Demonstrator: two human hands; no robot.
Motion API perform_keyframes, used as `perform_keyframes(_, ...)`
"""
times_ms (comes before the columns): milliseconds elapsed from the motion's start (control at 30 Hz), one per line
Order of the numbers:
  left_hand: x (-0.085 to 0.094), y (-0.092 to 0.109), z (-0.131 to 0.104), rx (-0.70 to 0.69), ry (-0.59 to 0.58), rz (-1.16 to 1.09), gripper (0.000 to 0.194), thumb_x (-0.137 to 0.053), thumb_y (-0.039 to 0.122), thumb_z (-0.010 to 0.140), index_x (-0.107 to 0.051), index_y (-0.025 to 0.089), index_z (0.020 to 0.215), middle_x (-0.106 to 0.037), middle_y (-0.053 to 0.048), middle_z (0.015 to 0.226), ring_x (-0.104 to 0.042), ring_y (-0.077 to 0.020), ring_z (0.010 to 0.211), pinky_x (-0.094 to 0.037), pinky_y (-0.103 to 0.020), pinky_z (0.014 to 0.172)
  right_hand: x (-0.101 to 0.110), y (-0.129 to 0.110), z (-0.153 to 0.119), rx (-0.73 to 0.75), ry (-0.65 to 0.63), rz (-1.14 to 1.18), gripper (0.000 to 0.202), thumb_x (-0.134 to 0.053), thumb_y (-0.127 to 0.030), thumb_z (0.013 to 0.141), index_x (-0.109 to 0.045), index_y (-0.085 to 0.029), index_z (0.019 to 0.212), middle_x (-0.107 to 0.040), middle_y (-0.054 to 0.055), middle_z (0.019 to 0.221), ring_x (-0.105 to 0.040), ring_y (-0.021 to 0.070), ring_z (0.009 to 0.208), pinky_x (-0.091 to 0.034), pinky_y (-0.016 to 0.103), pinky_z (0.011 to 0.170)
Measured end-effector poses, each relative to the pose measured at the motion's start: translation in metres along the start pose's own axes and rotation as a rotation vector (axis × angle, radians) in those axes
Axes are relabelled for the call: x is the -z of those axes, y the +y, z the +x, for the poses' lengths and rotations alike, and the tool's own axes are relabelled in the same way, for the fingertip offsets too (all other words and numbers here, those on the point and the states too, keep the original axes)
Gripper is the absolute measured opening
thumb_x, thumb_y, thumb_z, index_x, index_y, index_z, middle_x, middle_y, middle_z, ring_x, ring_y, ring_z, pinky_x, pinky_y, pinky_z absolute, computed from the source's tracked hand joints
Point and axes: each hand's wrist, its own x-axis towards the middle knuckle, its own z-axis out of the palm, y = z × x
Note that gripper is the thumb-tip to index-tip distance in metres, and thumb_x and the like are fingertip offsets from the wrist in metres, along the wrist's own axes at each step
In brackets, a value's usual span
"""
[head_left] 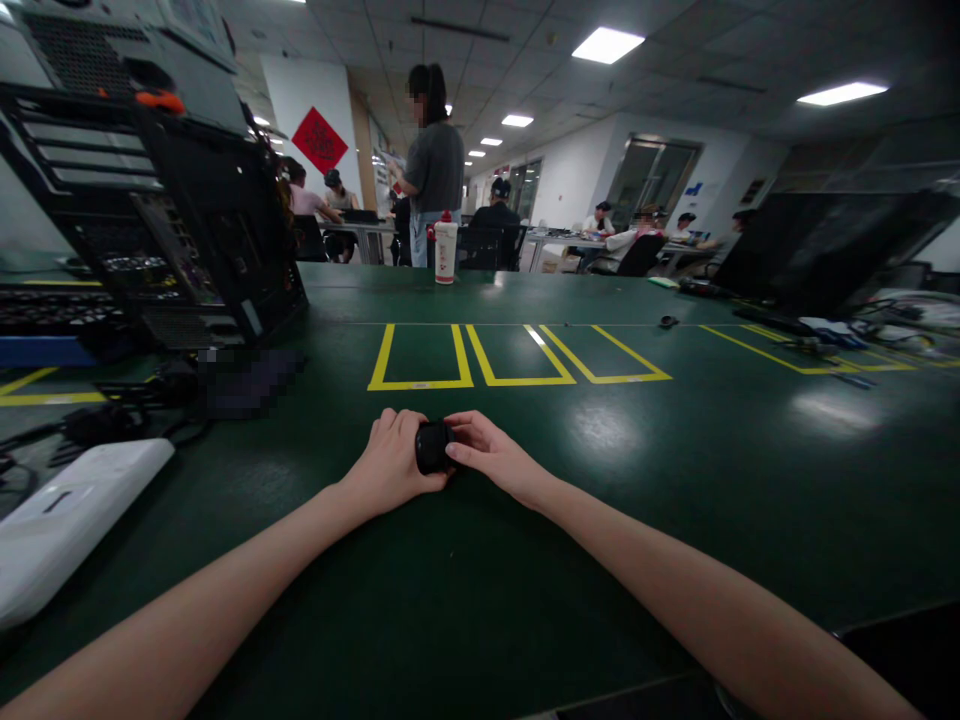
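Note:
Both my hands meet around a small black rounded object (433, 447) at the middle of the green table. My left hand (394, 455) wraps its left side, with the thumb along the near edge. On the other side, the fingers and thumb of my right hand (487, 450) close on its right edge. The object looks smooth and dark, about palm-sized. Its exact kind does not show, and its sides are partly covered by my fingers.
Yellow tape outlines (525, 382) mark the green table (600, 560) beyond my hands. An opened black computer case (187, 210) stands at left, near cables and a white device (82, 520). A red-and-white bottle (445, 250) stands at the far edge; a dark monitor (832, 250) tilts at right. People are behind.

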Motion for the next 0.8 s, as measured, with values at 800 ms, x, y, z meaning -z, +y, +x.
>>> perform_keyframes(800, 0.0023, 0.0020, -0.0002, -0.009, -0.001, 0.029, 0.050, -0.060, 0.048, 0.063, -0.045, 0.014, 0.097, -0.050, -0.008, 0.091, -0.043, -0.0233, 0.081, -0.039, -0.036, 0.070, 0.0015, -0.0039, -0.0013, 0.009, -0.039, 0.058, 0.036, -0.067, -0.025, 0.068, -0.048, -0.022, 0.099, -0.054, 0.003, 0.101, -0.051, 0.0178, 0.102, -0.039, 0.039, 0.092)
